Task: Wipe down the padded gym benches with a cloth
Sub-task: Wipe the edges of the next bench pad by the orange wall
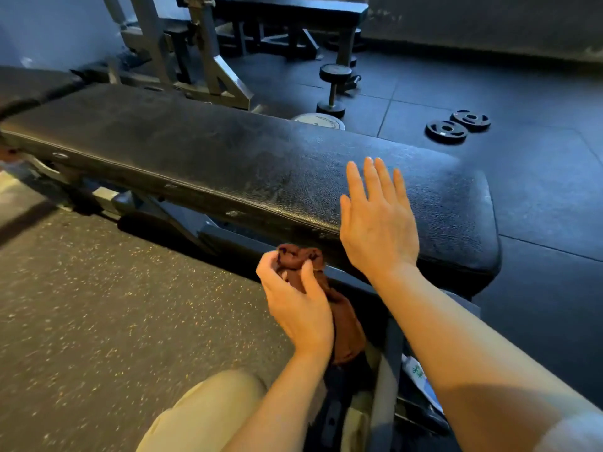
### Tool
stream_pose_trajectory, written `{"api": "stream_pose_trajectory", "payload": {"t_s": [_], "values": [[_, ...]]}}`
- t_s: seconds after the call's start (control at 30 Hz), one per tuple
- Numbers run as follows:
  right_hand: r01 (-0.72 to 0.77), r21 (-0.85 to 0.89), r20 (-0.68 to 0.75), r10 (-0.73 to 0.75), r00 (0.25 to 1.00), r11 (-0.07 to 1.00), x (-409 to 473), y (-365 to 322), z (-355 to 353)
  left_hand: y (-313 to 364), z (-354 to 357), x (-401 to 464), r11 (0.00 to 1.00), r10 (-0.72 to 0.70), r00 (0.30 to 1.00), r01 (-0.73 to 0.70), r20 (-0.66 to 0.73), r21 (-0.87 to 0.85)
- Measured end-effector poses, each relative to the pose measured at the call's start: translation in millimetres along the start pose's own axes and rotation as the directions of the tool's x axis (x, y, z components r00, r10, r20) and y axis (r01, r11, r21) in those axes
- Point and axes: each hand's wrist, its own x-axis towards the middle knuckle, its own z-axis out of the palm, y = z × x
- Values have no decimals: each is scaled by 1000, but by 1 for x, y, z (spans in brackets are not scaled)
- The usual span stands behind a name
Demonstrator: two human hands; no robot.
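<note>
A view looking down at a person's two bare arms reaching toward a black padded gym bench [228, 164] that runs from the far left to the near right of the scene. The left hand [293, 295] has its fingers curled around a bunched dark reddish-brown cloth [298, 257], held just off the bench's near edge; the rest of the cloth hangs down behind the wrist. The right hand [378, 220] is spread flat with fingers straight and apart, holding nothing, over the right end of the pad — whether the palm actually touches the vinyl cannot be told.

The cloth looks soft, light and limp, so it will likely flop and trail unless kept wadded in the palm; a firm fistful, as now, seems the sensible hold, pressing the bunched part to the surface. The bench's cover looks like textured vinyl, dull with smears or dust along its top, firm yet slightly yielding — probably a little slick when damp. The bench itself appears heavy and fixed on its metal frame, so it should stay put under pressure.

On the dark rubber floor [538, 190] beyond lie a dumbbell [332, 89] and two weight plates [456, 125]; a second bench [293, 11] stands far back.
</note>
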Motion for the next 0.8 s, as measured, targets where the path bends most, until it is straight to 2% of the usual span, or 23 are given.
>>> {"api": "stream_pose_trajectory", "payload": {"t_s": [0.13,0.2,0.27,0.3,0.4,0.47,0.53,0.6,0.67,0.7,0.77,0.8], "values": [[-25,13,-6,25,1000,1000,-2,-1,2,17,15,13,992,122,992,-122,3,31],[-24,16,8,23,1000,1000,-2,-2,2,13,14,-1,985,167,977,-171,136,21],[-23,27,12,23,1000,999,-2,-3,2,6,6,-9,988,150,960,-153,235,-5],[-26,34,3,26,1000,999,-2,-3,1,4,3,-7,992,123,972,-124,200,-7],[-26,55,-10,26,1000,998,-1,-3,1,10,5,20,998,63,994,-62,-93,22],[-23,61,-12,23,1000,998,-1,-2,2,18,11,34,996,85,986,-81,-142,34],[-26,61,-6,27,1000,998,-1,-2,2,22,16,28,990,135,988,-133,-75,36],[-25,59,12,25,1000,998,-1,-2,1,14,15,8,984,177,978,-179,114,12],[-25,64,42,22,999,998,0,-2,0,1,8,-11,989,138,947,-146,292,5],[-22,70,59,18,998,997,0,-1,-1,-5,4,-15,995,94,955,-103,282,17],[-11,113,97,0,995,994,2,0,-4,-8,-1,-8,1000,23,997,-24,78,14],[-10,157,123,-10,992,988,4,2,-5,-4,0,0,999,35,999,-35,-24,14]]}}
